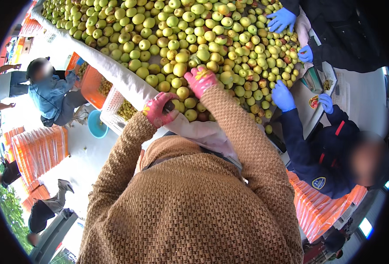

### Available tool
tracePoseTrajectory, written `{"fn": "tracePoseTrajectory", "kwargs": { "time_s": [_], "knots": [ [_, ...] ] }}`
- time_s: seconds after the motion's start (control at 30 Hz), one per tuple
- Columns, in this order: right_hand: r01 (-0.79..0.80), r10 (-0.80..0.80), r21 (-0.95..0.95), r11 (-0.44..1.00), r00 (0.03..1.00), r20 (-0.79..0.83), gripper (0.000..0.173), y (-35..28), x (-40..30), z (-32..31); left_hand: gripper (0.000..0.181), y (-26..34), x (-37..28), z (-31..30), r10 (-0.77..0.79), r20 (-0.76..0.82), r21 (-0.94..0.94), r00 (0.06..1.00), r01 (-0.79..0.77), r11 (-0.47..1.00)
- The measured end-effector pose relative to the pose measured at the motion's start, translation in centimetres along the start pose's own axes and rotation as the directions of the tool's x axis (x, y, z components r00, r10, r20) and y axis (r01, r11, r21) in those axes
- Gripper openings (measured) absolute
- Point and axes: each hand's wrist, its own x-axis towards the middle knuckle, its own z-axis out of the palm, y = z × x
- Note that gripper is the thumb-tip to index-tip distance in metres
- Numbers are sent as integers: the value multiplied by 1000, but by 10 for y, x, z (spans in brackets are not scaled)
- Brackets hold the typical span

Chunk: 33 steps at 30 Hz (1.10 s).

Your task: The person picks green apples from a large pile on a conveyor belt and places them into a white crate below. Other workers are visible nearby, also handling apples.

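Note:
A large heap of round green-yellow fruits (145, 44), which look like jujubes, some with brown patches, covers the cloth-lined table before me. My left hand (160, 109), in a pink patterned glove, is at the near edge, its fingers curled around a dark, rounded fruit (169, 105). My right hand (201, 81), in a similar glove, lies on the heap further in, palm down. Its fingertips touch the fruits, and whether it grips one is hidden. Pale cloth (194, 129) hangs over the table's edge beneath both hands.
At right, a co-worker's blue-gloved hand (283, 96) reaches the heap, beside a tray (330, 77). More blue-gloved hands (281, 20) are at the upper right. Left of the table stand a white crate (113, 112), an orange crate (97, 87), a blue basin (97, 124) and a seated person (54, 95).

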Motion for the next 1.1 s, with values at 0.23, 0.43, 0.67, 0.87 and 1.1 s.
{"fn": "tracePoseTrajectory", "kwargs": {
  "time_s": [0.23,0.43,0.67,0.87,1.1],
  "knots": [
    [-555,577,717,422,774,259,43,58,-5,-69,51,-4,20,-4,9,4,-145,1000,-8,989],
    [-258,127,792,-554,914,386,42,66,-84,-61,50,15,37,14,63,-147,-207,987,-93,974],
    [-199,-32,561,-804,956,293,47,-29,-128,-54,57,53,40,34,158,214,-17,964,-158,987],
    [-378,346,880,289,898,272,40,-25,-110,-40,60,0,64,-7,142,-27,326,989,-126,937],
    [-366,265,645,671,930,253,43,-7,-69,-45,63,-6,105,-1,-134,-2,655,991,103,748]
  ]
}}
